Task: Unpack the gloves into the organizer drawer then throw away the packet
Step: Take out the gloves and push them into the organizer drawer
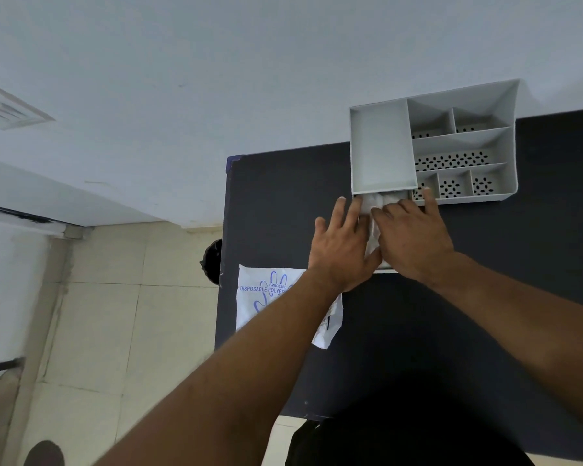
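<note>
The clear gloves [372,227] are pressed flat between both hands in the centre right of the frame, their long axis running up into the pulled-out drawer [384,271] beneath the grey organizer [384,149]. The left hand [342,250] and right hand [414,240] are laid on them with fingers spread, equally near. The emptied packet [266,297] is seen lower left, under the left forearm

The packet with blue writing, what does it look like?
The packet is a thin white plastic bag with blue hand drawings and the words "DISPOSABLE POLYET...". It lies flat and crumpled on the dark table, near its left edge. The left arm crosses above it, hiding part of it. No fingers hold it.
</note>
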Demonstrator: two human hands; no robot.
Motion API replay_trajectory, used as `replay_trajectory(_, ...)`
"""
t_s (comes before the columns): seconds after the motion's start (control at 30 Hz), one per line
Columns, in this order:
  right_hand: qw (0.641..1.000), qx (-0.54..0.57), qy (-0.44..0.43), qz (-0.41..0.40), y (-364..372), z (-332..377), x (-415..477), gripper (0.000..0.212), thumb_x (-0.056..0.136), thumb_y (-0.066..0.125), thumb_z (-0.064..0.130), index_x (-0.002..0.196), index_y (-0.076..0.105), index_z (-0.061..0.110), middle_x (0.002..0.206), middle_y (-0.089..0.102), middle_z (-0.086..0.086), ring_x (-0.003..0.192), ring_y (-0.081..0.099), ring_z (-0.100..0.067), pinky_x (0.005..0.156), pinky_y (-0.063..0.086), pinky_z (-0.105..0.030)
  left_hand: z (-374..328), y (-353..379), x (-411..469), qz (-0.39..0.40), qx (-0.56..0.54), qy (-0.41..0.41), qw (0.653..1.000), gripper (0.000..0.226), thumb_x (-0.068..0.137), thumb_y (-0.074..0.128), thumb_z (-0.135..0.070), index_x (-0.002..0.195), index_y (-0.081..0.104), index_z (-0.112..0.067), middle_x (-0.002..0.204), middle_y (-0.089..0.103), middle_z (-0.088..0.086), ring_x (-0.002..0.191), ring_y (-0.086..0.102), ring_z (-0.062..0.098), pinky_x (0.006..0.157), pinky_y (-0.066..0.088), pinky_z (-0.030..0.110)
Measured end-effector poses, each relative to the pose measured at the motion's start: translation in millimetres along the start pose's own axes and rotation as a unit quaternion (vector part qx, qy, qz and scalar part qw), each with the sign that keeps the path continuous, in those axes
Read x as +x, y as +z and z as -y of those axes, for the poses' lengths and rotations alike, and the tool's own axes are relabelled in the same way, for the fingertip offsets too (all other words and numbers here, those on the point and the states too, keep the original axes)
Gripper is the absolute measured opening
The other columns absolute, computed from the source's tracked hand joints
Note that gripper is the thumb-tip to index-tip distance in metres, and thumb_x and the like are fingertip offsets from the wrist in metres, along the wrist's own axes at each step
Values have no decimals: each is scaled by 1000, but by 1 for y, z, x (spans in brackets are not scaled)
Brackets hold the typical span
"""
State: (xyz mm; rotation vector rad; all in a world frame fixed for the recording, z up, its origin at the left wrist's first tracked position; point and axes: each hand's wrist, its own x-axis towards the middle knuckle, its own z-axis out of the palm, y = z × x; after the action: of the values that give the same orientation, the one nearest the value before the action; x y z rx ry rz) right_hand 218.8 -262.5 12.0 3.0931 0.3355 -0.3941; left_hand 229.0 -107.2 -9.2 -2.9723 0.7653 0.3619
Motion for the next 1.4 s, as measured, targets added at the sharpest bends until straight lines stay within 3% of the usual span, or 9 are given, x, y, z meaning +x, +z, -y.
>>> replay_trajectory(0.17,999,25,3,-32,4,2,-7,39,86,65,31,123,64,18,113,70,-7,115,61,-30,118,16,-61,-5,-6,2,21,27,-3,999,79,92,35,-72,152,38,-21,167,14,8,151,13,35,107,30,58)
replay_trajectory(0.37,998,54,25,-32,5,10,-13,29,89,59,32,113,70,20,99,73,-3,105,64,-28,116,19,-63,-8,-3,-2,40,39,-12,998,82,93,31,-71,155,32,-18,169,4,10,155,2,37,108,27,59)
replay_trajectory(0.53,999,43,18,13,3,11,-14,40,96,39,39,120,66,22,110,72,1,120,57,-25,117,11,-64,-2,-1,-9,-1,-4,33,999,82,88,39,-71,147,47,-13,168,17,10,154,12,34,105,33,58)
replay_trajectory(0.63,999,42,16,11,6,10,-14,51,97,26,42,128,61,22,118,71,2,127,53,-25,116,11,-66,3,1,-15,14,-19,68,997,96,85,42,-78,153,38,-11,168,19,7,155,9,30,107,32,57)
replay_trajectory(0.73,999,39,12,19,10,8,-13,57,97,25,46,142,49,21,137,61,1,137,45,-26,115,10,-66,5,0,-15,54,43,77,995,104,84,48,-77,158,26,-8,169,16,9,155,6,31,109,32,56)
replay_trajectory(0.83,999,37,7,34,10,7,-12,60,98,26,49,148,41,20,150,49,-1,144,35,-27,115,9,-67,1,-5,-11,73,99,78,989,92,87,56,-61,157,29,-7,167,19,12,154,9,35,106,35,54)
replay_trajectory(0.93,998,42,3,45,9,5,-11,61,98,24,50,150,38,20,154,45,-1,147,30,-27,115,7,-68,-3,-8,-7,88,112,80,987,89,86,58,-58,155,32,-10,164,20,12,153,9,36,107,33,55)
replay_trajectory(1.1,998,57,6,40,7,6,-14,58,98,27,48,146,43,19,149,50,-2,146,33,-26,116,8,-67,-2,-12,0,113,103,67,986,104,81,63,-64,159,18,-12,167,13,8,150,18,35,110,34,56)
replay_trajectory(1.4,997,80,11,16,4,7,-22,46,96,35,44,129,59,22,128,64,4,129,50,-18,120,9,-60,1,-16,15,125,105,75,984,109,68,72,-69,153,27,-17,168,9,8,133,45,35,104,41,55)
